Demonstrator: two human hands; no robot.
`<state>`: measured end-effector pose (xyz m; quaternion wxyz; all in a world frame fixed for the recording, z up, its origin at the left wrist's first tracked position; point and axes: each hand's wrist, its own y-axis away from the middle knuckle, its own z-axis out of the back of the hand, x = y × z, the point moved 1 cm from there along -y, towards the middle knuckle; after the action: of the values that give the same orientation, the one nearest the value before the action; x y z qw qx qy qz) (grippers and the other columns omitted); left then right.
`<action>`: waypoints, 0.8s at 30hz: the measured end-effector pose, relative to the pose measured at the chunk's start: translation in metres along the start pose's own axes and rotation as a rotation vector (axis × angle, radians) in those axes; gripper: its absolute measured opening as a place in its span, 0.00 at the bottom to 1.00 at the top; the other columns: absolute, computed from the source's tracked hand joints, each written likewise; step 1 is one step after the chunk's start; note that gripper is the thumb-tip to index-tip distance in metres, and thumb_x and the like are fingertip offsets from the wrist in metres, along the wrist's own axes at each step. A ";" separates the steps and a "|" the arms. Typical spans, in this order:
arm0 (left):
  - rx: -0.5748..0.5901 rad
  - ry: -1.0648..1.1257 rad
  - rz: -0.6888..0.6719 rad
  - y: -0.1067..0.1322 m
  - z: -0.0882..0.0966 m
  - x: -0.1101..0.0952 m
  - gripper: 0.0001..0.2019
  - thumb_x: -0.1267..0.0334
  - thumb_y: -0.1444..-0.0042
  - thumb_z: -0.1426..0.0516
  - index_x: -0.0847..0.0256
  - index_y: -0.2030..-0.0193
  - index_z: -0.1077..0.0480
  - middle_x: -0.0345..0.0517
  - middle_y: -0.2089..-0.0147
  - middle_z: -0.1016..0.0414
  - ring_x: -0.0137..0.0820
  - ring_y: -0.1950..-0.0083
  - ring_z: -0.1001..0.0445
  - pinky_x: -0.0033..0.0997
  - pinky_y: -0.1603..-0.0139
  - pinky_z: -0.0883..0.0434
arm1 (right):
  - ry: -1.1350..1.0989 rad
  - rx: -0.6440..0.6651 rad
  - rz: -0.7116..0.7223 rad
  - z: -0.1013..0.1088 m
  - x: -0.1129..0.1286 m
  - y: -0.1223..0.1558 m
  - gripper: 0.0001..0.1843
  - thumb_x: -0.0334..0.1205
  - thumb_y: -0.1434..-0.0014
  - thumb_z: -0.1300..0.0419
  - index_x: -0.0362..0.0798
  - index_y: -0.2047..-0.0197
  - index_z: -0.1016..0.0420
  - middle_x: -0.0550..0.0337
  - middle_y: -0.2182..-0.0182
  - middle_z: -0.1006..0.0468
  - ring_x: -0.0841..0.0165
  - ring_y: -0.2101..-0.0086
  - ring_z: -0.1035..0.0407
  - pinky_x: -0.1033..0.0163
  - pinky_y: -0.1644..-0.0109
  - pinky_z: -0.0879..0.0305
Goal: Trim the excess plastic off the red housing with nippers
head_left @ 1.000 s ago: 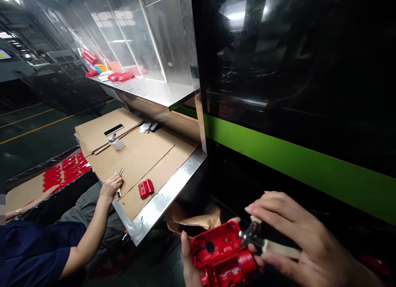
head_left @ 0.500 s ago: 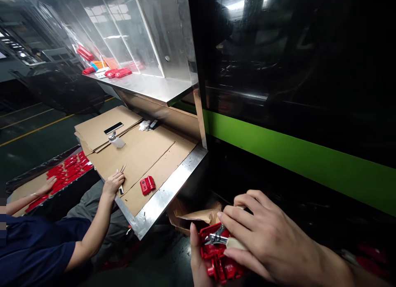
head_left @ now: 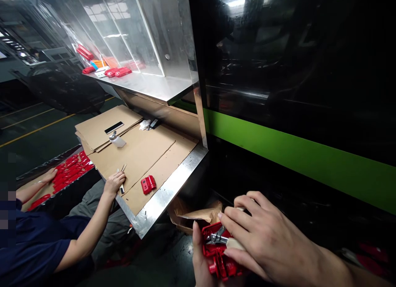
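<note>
The moulded red plastic housing point(head_left: 218, 254) is best kept cupped in the left hand point(head_left: 201, 262) while the small metal-jawed, pale-handled cutters point(head_left: 221, 238), pinched in the right hand point(head_left: 262, 237), are squeezed steadily at its edge.

From my feed, the red housing point(head_left: 218, 254) looks like glossy moulded plastic, the cutter point(head_left: 216, 238) jaws bare shiny metal. The surface point(head_left: 163, 198) has a brushed steel edge, with matt brown cardboard point(head_left: 139, 152) on top.
</note>
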<state>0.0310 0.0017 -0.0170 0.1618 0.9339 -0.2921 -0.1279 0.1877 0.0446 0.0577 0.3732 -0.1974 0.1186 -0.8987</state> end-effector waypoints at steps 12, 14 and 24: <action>0.000 -0.051 0.051 -0.001 0.001 0.000 0.28 0.39 0.40 0.43 0.65 0.53 0.21 0.59 0.51 0.21 0.53 0.43 0.26 0.51 0.35 0.35 | -0.035 0.042 -0.001 0.003 -0.002 -0.002 0.12 0.46 0.38 0.35 0.46 0.58 0.25 0.62 0.64 0.23 0.63 0.63 0.36 0.54 0.58 0.41; -0.018 -0.061 0.055 -0.003 0.001 0.001 0.28 0.39 0.40 0.43 0.65 0.52 0.21 0.60 0.51 0.21 0.53 0.43 0.26 0.52 0.36 0.35 | -0.032 0.015 0.001 0.002 -0.002 -0.001 0.12 0.45 0.41 0.32 0.45 0.62 0.25 0.63 0.67 0.23 0.65 0.65 0.37 0.55 0.60 0.41; -0.071 -0.169 0.042 -0.011 -0.008 0.005 0.30 0.39 0.38 0.45 0.57 0.38 0.34 0.56 0.37 0.31 0.48 0.38 0.32 0.60 0.38 0.33 | -0.130 -0.038 -0.105 -0.001 -0.009 0.017 0.16 0.43 0.40 0.33 0.47 0.51 0.25 0.61 0.62 0.23 0.63 0.63 0.34 0.54 0.59 0.33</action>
<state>0.0434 0.0093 -0.0149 0.1721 0.9072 -0.3195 -0.2129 0.2034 0.0394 0.0485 0.3288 -0.2682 0.1007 -0.8999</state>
